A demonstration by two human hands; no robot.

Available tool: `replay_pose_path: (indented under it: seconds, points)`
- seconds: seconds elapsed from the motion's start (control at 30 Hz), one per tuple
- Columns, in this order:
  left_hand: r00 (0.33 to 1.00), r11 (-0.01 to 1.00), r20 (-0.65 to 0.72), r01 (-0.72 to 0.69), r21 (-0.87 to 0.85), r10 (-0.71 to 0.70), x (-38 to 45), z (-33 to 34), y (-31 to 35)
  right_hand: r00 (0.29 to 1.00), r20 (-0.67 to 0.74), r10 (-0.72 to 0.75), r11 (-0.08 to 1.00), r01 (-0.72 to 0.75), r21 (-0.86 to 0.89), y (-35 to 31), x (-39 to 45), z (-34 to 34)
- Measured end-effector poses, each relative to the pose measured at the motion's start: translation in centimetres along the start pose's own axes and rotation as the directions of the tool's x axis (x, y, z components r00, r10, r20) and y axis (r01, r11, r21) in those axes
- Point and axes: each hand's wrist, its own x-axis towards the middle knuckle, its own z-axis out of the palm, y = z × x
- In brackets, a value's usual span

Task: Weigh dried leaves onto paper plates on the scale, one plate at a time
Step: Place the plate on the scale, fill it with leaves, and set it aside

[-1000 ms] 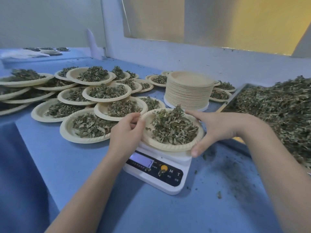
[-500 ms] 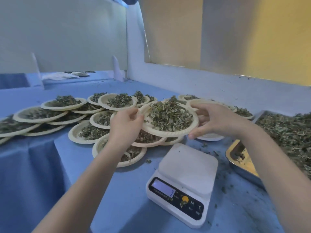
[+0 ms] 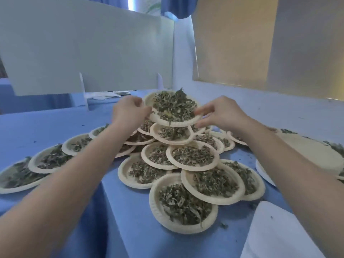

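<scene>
A paper plate (image 3: 176, 123) heaped with dried leaves (image 3: 174, 107) is held in the air above the far end of a pile of filled plates. My left hand (image 3: 128, 112) grips its left rim. My right hand (image 3: 221, 114) pinches its right rim, thumb on top. Just under it sits another filled plate (image 3: 172, 135). The white scale (image 3: 275, 233) shows only as a bare corner at the bottom right; its display is out of view.
Several filled plates (image 3: 183, 205) overlap across the blue table (image 3: 130, 229), more at the left (image 3: 50, 159). A stack of empty plates (image 3: 309, 155) stands at the right. White partition boards (image 3: 83, 45) rise behind.
Both hands lifted the filled plate off the scale and carried it away from me, over the pile of filled plates. The scale now stands bare.
</scene>
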Motion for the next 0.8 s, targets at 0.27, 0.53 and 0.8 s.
replay_pose_path:
  seconds: [0.27,0.53,0.8]
  points:
    - [0.976,0.975,-0.026,0.213,-0.055,-0.215,13.7,-2.4,-6.7,0.981,0.191,0.013,1.000,-0.016,0.016,-3.2,15.9,7.6]
    - [0.911,0.913,0.128,0.402,-0.074,-0.391,24.2,-1.6,-13.0,0.938,0.332,0.101,0.995,-0.089,-0.050,-3.9,26.5,13.8]
    - [0.828,0.870,0.271,0.447,0.208,-0.490,31.2,-1.1,-21.0,0.875,0.421,0.238,0.970,-0.191,-0.151,-4.2,34.8,21.1]
